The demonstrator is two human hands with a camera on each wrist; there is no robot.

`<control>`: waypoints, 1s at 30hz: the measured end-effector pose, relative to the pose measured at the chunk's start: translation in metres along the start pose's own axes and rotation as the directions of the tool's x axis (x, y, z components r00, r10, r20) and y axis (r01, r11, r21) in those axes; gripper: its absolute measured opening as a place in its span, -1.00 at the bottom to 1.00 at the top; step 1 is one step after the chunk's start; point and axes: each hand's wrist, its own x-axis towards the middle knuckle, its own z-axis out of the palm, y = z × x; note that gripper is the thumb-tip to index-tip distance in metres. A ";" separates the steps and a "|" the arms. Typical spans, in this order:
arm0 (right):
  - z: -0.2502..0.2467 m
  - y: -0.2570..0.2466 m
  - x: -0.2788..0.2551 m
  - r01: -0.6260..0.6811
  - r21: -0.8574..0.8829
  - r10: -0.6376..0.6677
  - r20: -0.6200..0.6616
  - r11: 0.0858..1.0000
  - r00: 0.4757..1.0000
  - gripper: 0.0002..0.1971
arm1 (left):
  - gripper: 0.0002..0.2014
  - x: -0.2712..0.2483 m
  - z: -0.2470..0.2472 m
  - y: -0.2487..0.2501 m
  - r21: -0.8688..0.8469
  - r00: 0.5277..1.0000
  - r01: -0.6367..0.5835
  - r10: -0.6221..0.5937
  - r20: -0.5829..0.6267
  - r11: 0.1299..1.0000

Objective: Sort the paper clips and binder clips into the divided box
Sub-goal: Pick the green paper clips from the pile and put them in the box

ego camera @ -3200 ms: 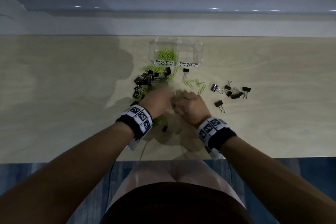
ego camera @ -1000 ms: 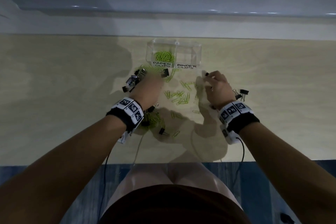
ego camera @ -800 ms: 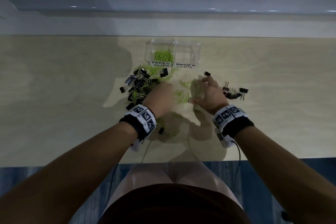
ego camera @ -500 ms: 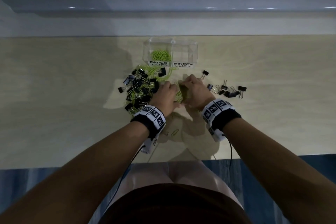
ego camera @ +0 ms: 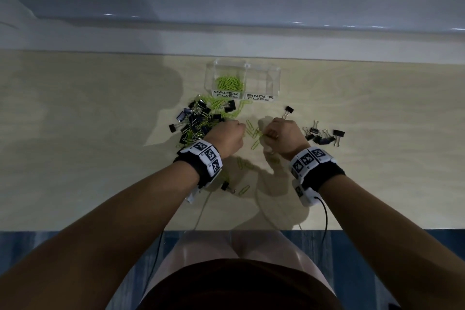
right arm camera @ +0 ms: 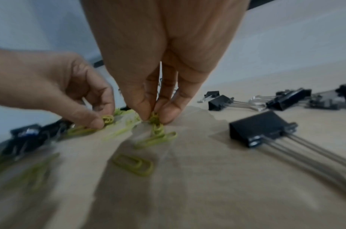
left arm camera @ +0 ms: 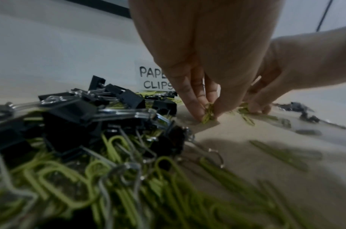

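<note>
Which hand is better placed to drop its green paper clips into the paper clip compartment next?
Probably the left hand: it pinches paper clips and lies nearer that compartment.

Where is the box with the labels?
In the head view, the clear box sits at the table's far edge, just beyond the mixed clip pile and both hands.

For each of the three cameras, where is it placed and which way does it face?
Head: above, looking down at the wooden table; both forearms show.
Left wrist: low, along the left hand pinching green paper clips.
Right wrist: low, along the right hand, pinching too.
Both wrist views share both hands and black binder clips.
</note>
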 end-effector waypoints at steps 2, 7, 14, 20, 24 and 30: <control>-0.004 0.001 0.004 -0.115 0.121 0.116 -0.008 0.986 0.993 -0.96 | -0.89 -0.002 -0.008 -0.005 -0.176 0.997 0.040 -0.051 -0.056 0.984; -0.028 -0.013 0.021 -0.234 0.445 0.255 0.014 0.864 0.967 -0.90 | -0.95 0.007 -0.056 -0.014 -0.493 0.932 0.044 -0.213 -0.292 0.869; -0.062 -0.067 0.087 -0.088 0.485 0.195 -0.176 0.870 0.965 -0.98 | -0.80 0.041 -0.096 -0.038 -0.495 0.881 0.118 -0.321 -0.347 0.861; -0.046 -0.083 0.118 -0.031 0.143 0.050 -0.128 0.989 0.991 -0.80 | -0.89 0.001 -0.052 -0.045 -0.315 0.878 0.106 -0.238 -0.416 0.943; -0.022 -0.077 0.093 0.163 -0.032 -0.165 -0.067 0.986 0.984 -0.83 | -0.73 -0.013 -0.015 -0.040 -0.013 0.976 0.126 -0.126 -0.175 0.992; 0.019 -0.069 0.075 0.217 -0.241 -0.200 0.094 0.946 0.975 -0.67 | -0.61 -0.011 -0.004 -0.033 -0.009 0.963 0.244 -0.243 -0.113 0.970</control>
